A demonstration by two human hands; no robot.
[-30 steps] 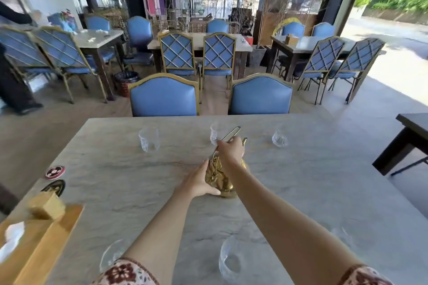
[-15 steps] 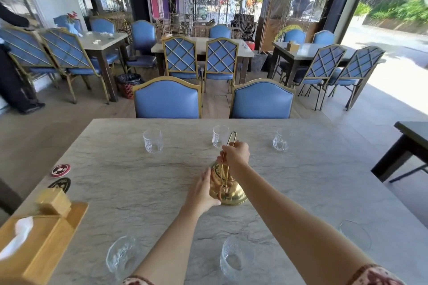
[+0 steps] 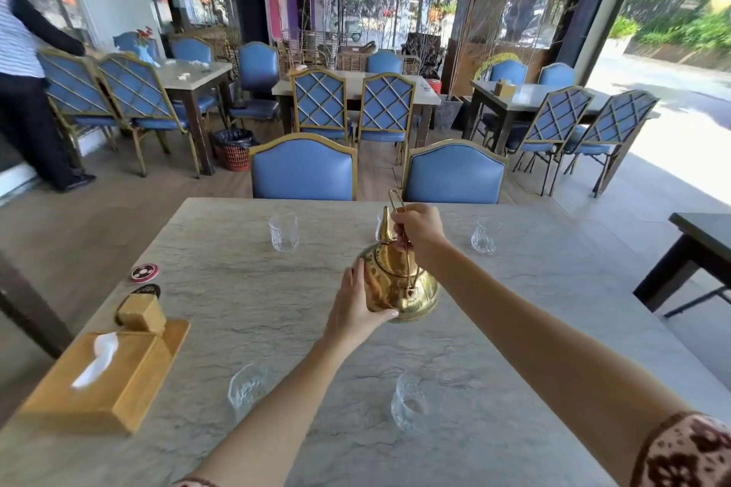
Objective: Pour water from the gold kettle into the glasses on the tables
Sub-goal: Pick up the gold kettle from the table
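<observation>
The gold kettle (image 3: 399,281) is tilting forward over the middle of the marble table (image 3: 237,289), its spout aiming at the far middle glass (image 3: 382,223), which is mostly hidden behind the spout. The right hand (image 3: 420,230) is closing around the thin wire handle near its top, and the left hand (image 3: 356,304) is lying flat and spread against the kettle's left flank, bracing rather than gripping. Whether water is running yet cannot be told from this view.

The far left glass (image 3: 283,232) and far right glass (image 3: 484,235) are standing well apart from the kettle, while two near glasses (image 3: 247,389) (image 3: 411,403) are sitting close under the person's forearms. A wooden tissue box (image 3: 103,376) is resting at the left edge of the table.

The main risk is likely the blocked sight line: with the spout covering the target glass, the stream could miss its rim or overfill it unnoticed. The handle looks free to swing, so a fast tilt could lurch the body and splash. The lid may also slip forward. Either forearm, drawing back, could knock a near glass.
</observation>
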